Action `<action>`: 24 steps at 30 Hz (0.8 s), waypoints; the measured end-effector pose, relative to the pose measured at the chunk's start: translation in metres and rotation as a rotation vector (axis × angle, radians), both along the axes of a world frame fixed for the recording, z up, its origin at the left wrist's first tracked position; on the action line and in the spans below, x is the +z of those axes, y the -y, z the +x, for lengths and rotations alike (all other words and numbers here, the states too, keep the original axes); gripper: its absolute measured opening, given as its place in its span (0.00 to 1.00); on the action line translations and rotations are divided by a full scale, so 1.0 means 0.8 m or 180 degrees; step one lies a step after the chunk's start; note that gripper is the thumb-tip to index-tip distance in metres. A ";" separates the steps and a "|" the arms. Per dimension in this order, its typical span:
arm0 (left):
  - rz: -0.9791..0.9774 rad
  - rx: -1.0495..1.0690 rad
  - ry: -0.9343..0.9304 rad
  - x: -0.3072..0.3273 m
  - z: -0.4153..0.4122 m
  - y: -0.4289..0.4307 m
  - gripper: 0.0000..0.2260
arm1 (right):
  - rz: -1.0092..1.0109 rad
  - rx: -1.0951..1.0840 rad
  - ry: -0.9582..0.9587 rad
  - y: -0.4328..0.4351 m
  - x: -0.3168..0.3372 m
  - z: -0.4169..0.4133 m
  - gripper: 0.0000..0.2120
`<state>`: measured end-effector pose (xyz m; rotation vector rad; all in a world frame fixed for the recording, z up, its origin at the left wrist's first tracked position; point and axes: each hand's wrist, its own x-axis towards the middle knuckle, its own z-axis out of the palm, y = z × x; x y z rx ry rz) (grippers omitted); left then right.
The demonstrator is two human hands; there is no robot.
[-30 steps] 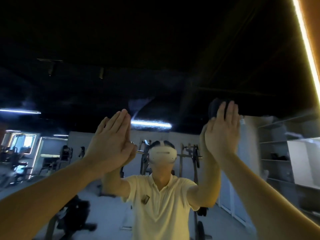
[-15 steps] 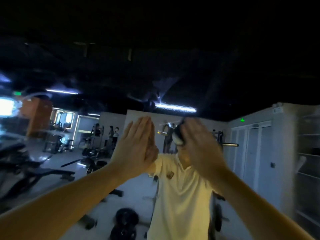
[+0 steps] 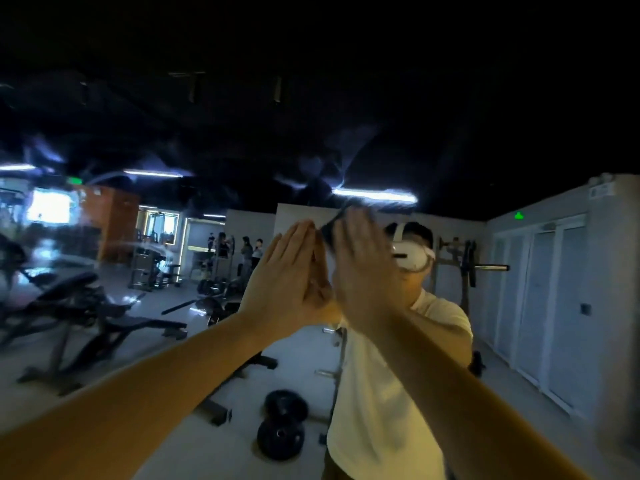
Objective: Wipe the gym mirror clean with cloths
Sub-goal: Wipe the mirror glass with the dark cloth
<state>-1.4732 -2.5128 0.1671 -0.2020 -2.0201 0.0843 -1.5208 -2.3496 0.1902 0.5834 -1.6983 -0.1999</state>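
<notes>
Pressing straight fingers (image 3: 353,233) at frame centre, the right hand (image 3: 363,275) pinned a cloth (image 3: 328,234) to the mirror (image 3: 311,161) beside the flat left hand (image 3: 287,278), whose palm, if bare, might smudge it.

Dark cloth (image 3: 328,233), pale yellow shirt (image 3: 377,393), white headset (image 3: 412,258), green exit sign (image 3: 518,215), black weight plates (image 3: 281,436), orange wall (image 3: 117,223).

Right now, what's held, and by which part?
Nothing gripped: right hand presses a dark cloth flat to the mirror, one corner showing past the fingers. Left hand flat, no cloth visible.
</notes>
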 end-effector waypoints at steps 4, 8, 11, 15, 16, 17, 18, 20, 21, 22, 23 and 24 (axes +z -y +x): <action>0.0211 -0.0094 -0.0203 -0.032 0.000 -0.018 0.33 | 0.1219 -0.0059 -0.0055 -0.050 -0.052 -0.007 0.32; 0.0142 0.0149 -0.0152 -0.043 -0.015 -0.037 0.39 | -0.0321 -0.0378 0.0005 -0.165 -0.024 -0.003 0.30; 0.0262 0.0139 -0.0018 -0.046 -0.021 -0.044 0.46 | -0.1535 -0.0418 0.0286 -0.214 -0.004 0.007 0.31; 0.0072 0.0025 -0.0002 -0.041 -0.015 -0.028 0.45 | -0.2125 -0.0035 0.0247 -0.150 0.002 0.003 0.31; -0.0022 -0.0038 0.0014 -0.039 -0.013 -0.020 0.44 | -0.1945 -0.0043 0.0227 -0.124 0.000 0.000 0.31; -0.0095 -0.0124 0.0028 -0.038 -0.012 -0.011 0.42 | -0.1652 -0.0040 0.0209 -0.097 -0.003 -0.004 0.32; -0.0097 -0.0242 0.0008 -0.039 -0.010 -0.004 0.39 | -0.1322 -0.0033 0.0194 -0.071 -0.007 -0.006 0.33; 0.0177 -0.0449 -0.0122 -0.047 -0.003 0.005 0.34 | -0.0687 0.0063 0.0182 -0.028 -0.024 -0.004 0.32; 0.0387 -0.0491 -0.0161 -0.055 0.001 0.006 0.34 | -0.0292 0.0108 0.0208 -0.013 -0.039 -0.002 0.32; 0.0556 -0.0513 -0.0183 -0.065 0.005 0.006 0.37 | 0.0204 0.0138 0.0250 -0.004 -0.061 -0.001 0.32; 0.0625 -0.0523 -0.0193 -0.075 0.009 0.005 0.39 | 0.0718 0.0145 0.0286 -0.003 -0.083 0.003 0.32; 0.0620 -0.0523 -0.0179 -0.087 0.010 0.006 0.39 | 0.1124 0.0144 0.0301 -0.012 -0.105 0.002 0.31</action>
